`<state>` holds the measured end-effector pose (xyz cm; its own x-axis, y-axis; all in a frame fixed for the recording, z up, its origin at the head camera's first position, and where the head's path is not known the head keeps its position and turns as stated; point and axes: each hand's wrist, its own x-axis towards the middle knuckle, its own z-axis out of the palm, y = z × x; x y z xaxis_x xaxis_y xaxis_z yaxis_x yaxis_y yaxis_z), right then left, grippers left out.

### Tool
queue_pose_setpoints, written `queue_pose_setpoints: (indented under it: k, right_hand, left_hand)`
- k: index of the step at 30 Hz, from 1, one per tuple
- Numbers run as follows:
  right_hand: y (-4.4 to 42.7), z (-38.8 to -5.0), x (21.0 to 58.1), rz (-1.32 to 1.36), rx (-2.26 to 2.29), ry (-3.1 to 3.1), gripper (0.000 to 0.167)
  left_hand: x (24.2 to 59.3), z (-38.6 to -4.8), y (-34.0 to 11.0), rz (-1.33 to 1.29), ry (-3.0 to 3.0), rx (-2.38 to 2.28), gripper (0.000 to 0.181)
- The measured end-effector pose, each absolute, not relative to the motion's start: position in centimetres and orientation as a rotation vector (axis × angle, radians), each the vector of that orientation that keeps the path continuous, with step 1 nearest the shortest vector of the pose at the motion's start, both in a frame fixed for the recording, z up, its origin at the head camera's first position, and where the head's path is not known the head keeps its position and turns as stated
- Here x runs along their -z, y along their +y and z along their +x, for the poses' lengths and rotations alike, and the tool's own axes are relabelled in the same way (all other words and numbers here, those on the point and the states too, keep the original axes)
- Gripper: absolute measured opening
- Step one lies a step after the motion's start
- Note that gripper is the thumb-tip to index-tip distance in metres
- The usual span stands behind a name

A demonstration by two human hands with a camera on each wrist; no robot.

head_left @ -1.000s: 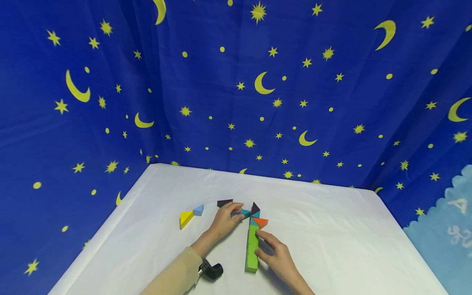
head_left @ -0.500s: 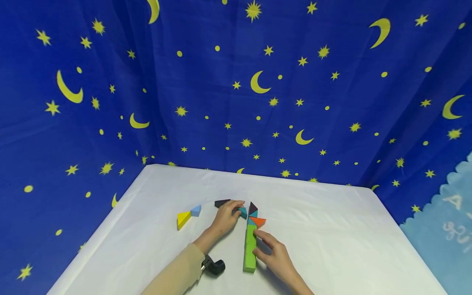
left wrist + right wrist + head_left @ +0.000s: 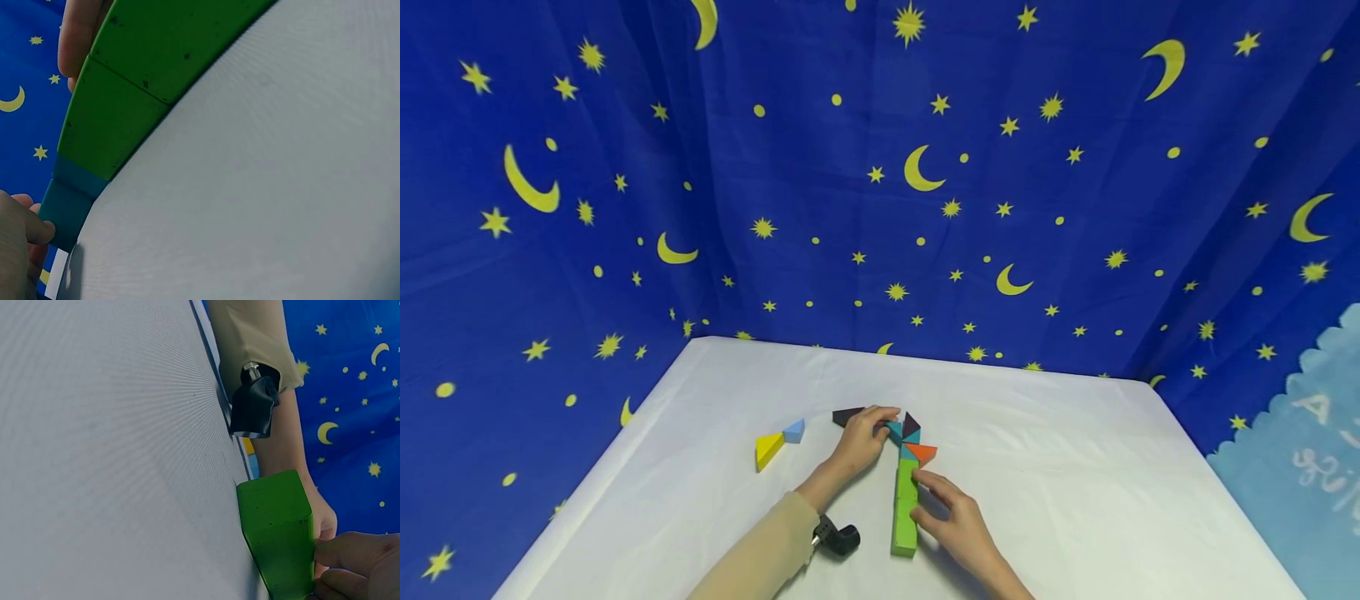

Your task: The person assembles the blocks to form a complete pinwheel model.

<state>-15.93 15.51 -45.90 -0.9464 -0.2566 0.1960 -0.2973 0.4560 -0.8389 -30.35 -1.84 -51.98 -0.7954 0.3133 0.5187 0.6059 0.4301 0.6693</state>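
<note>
Now your left hand (image 3: 859,442), nearer, apparently pinches the teal block (image 3: 894,430) up-left of the green row (image 3: 906,508), long axis up-frame; your right hand (image 3: 962,525), loose-fingered, touches the row.

Green blocks (image 3: 906,504) in a row, teal block (image 3: 895,431) beyond their far end

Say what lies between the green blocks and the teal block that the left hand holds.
A blue block lies between the green blocks and the teal block at the left hand; the left wrist view shows it, with no gap visible.
</note>
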Motion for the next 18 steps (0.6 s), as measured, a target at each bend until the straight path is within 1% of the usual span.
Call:
queue_pose_setpoints:
  k: [13,18]
  right_hand:
    - [15.5,-15.9,46.0,0.513,-1.551,-2.639,0.046]
    - [15.5,-15.9,45.9,0.511,-1.540,-2.632,0.046]
  left_hand:
    - [51.7,-30.3,-1.8,-0.775,-2.396,1.314,0.040]
    - [50.8,-29.9,-2.6,-0.745,-2.357,1.293,0.038]
